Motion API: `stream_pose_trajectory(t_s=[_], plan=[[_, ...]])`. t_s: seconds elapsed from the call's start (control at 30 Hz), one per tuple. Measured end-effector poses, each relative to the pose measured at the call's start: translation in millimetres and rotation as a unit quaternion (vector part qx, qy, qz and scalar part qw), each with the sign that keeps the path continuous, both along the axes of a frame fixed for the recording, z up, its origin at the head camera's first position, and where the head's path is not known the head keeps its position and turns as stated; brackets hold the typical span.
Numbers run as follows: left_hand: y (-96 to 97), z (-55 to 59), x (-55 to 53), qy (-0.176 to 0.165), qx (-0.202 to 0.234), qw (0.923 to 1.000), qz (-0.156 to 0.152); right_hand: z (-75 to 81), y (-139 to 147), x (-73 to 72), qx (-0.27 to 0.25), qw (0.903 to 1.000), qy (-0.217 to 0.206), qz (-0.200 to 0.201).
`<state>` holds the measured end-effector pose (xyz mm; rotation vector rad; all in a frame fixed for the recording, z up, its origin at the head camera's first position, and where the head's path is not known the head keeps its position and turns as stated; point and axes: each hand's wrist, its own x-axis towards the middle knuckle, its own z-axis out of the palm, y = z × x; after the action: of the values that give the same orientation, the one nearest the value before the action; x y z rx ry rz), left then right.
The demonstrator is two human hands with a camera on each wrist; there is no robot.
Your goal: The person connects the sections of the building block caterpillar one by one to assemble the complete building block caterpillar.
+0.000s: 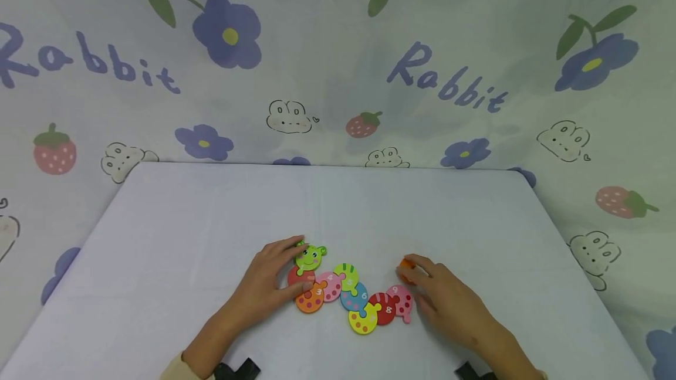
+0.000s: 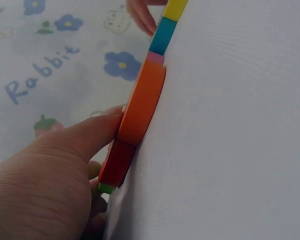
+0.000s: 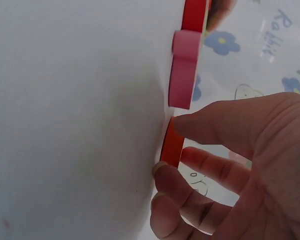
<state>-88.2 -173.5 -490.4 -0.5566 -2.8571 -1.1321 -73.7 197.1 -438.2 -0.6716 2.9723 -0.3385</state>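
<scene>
The left hand (image 1: 269, 286) rests with loosely spread fingers on the green head end of the flat, multicoloured wooden caterpillar puzzle (image 1: 351, 292), thumb pressing its orange disc. The right hand (image 1: 446, 301) pinches a separate orange wooden piece (image 1: 405, 268) just beyond the puzzle's pink tail disc. The puzzle's long axis runs left-right across the white table (image 1: 211, 221); only the right wrist view shows the pinching fingers (image 3: 210, 125).

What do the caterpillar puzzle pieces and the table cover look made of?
The caterpillar puzzle pieces look like painted wood or dense board: thick flat slabs with square, matte, solidly coloured edges in the wrist views; foam cannot be ruled out. The table cover looks like white woven cloth, with a fine weave showing close up.
</scene>
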Motion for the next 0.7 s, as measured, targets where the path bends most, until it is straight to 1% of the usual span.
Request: stream_pose_trajectory(t_s=[0.13, 0.23, 0.3, 0.4, 0.53, 0.6, 0.63, 0.7], plan=[[0.1, -0.7, -0.4, -0.001, 0.001, 1.0, 0.0, -1.1, 3, -3.9, 0.025, 0.9994, 0.001, -0.025], [-0.3, -1.2, -0.4, -0.001, -0.001, 1.0, 0.001, 0.3, 6, -5.9, 0.033, 0.9975, -0.008, -0.061], [-0.8, -1.2, -0.2, -0.001, -0.001, 1.0, 0.001, 1.7, 8, -6.4, 0.039, 0.995, -0.027, -0.088], [-2.9, -0.7, 1.3, 0.001, -0.001, 1.0, 0.003, 4.6, 10, -6.1, 0.041, 0.9886, -0.064, -0.13], [-3.2, 1.1, 1.8, 0.002, 0.003, 1.0, 0.001, 9.0, 10, -2.3, 0.05, 0.9764, -0.116, -0.175], [-2.4, 2.2, 1.7, 0.0, 0.006, 1.0, -0.001, 12.7, 11, 0.9, 0.055, 0.9725, -0.131, -0.185], [-2.0, 2.9, 1.9, -0.002, 0.007, 1.0, -0.001, 15.1, 11, 2.9, 0.057, 0.9724, -0.134, -0.182], [-1.7, 4.1, 2.8, -0.001, 0.003, 1.0, 0.0, 18.9, 11, 7.7, 0.06, 0.9766, -0.13, -0.16]])
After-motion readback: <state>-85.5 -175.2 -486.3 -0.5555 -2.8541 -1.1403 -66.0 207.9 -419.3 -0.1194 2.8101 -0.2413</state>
